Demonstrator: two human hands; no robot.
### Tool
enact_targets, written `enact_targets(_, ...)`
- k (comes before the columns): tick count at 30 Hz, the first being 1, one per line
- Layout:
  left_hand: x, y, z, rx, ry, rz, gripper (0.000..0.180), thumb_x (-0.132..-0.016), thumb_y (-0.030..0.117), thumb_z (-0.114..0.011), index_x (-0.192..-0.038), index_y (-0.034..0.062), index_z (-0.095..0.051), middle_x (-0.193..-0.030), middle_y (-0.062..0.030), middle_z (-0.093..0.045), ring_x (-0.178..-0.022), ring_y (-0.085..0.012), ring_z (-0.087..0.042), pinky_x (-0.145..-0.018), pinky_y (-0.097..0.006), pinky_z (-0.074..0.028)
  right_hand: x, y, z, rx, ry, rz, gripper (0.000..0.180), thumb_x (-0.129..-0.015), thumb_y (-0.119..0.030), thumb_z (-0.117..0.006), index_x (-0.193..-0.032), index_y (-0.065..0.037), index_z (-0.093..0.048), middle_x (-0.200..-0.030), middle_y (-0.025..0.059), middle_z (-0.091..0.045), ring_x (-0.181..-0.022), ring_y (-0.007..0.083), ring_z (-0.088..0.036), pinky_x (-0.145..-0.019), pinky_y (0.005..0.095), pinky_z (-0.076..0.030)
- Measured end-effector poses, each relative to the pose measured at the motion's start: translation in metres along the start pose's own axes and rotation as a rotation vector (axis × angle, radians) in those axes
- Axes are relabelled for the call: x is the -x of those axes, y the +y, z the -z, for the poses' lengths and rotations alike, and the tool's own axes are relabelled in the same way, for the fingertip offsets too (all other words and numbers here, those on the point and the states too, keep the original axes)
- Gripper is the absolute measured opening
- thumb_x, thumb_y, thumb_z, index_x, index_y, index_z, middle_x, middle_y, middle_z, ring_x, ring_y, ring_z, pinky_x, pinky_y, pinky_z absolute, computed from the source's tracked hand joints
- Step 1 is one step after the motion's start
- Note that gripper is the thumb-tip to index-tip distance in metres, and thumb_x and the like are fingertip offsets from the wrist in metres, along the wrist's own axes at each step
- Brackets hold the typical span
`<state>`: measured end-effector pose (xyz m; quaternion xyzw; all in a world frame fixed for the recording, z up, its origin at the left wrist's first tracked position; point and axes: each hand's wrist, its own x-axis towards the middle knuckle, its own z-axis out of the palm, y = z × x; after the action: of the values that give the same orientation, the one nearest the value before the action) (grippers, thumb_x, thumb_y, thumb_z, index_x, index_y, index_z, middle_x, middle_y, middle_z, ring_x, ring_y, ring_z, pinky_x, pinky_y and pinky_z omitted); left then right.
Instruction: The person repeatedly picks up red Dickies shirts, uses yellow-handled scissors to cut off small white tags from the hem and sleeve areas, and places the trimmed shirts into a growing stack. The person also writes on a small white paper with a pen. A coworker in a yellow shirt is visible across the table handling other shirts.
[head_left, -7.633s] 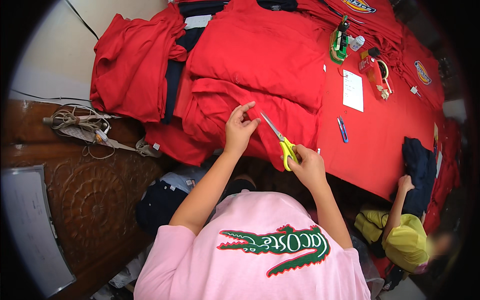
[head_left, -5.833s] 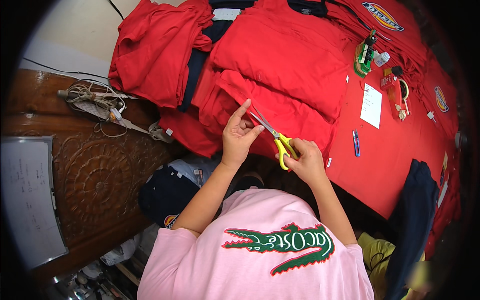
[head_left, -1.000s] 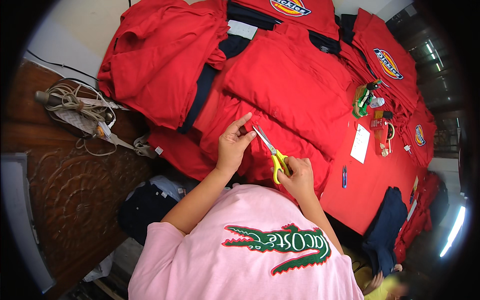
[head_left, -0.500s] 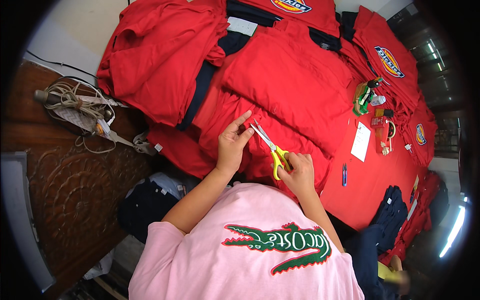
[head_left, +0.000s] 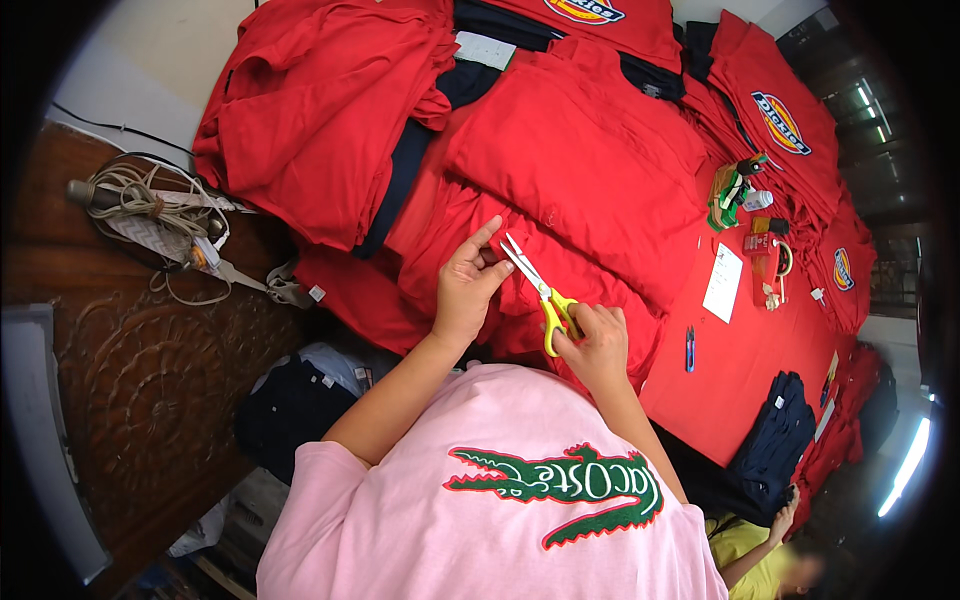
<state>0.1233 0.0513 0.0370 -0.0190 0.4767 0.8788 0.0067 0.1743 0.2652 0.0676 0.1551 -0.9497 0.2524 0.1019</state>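
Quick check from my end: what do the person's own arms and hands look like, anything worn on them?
Both forearms are bare. The left hand and right hand show no gloves; rings or a watch are not visible. Short pink sleeves of a T-shirt cover the upper arms.
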Motion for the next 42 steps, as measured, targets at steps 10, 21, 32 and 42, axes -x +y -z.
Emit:
enact_targets(10,0.001,-0.007,0.004,-0.043,-0.03,-0.066,0.072,-0.092,-0.015,-0.062,-0.158,0.0009,-0.04,-0.131,-0.0061,-0.065,-0.111,-0.0113,-0.064,-0.102,-0.028,-0.053,-0.01,-0.016,0.0,-0.048,-0.068,-0.091,0.033,-0.077,-0.031,-0.085,-0.086,-0.007,-0.065,-0.062,0.0048,-0.053,-0.062,0.025,-0.056,-0.068,0.0393,-0.039)
enact_targets(21,0.003,-0.002,0.009,-0.035,-0.035,-0.022,0.074,-0.092,-0.015,-0.064,-0.159,0.0022,-0.039,-0.136,-0.007,-0.064,-0.109,-0.0104,-0.064,-0.101,-0.028,-0.054,-0.005,-0.01,-0.009,-0.157,-0.128,-0.076,0.039,-0.08,-0.034,-0.086,-0.08,-0.005,-0.06,-0.064,0.0097,-0.055,-0.064,0.0302,-0.054,-0.069,0.0414,-0.042)
enact_targets(32,0.002,0.003,0.035,-0.039,0.045,-0.014,0.067,-0.093,-0.01,-0.065,-0.156,0.003,-0.045,-0.12,-0.0022,-0.067,-0.102,-0.0087,-0.064,-0.095,-0.024,-0.053,0.019,0.029,0.003,-0.709,0.278,-0.599,0.02,-0.094,-0.013,-0.079,-0.091,-0.003,-0.062,-0.072,-0.0034,-0.055,-0.066,0.0083,-0.048,-0.06,0.027,-0.04)
enact_targets(42,0.022,-0.002,0.116,-0.321,0.28,0.317,0.036,-0.096,0.013,-0.076,-0.127,-0.0017,-0.064,-0.1,-0.0024,-0.07,-0.084,-0.0064,-0.064,-0.067,-0.023,-0.054,0.112,0.032,0.004,-0.067,0.158,-0.935,0.08,-0.071,-0.037,-0.096,-0.123,0.002,-0.049,-0.102,0.014,-0.061,-0.079,0.0257,-0.066,-0.07,0.0416,-0.053)
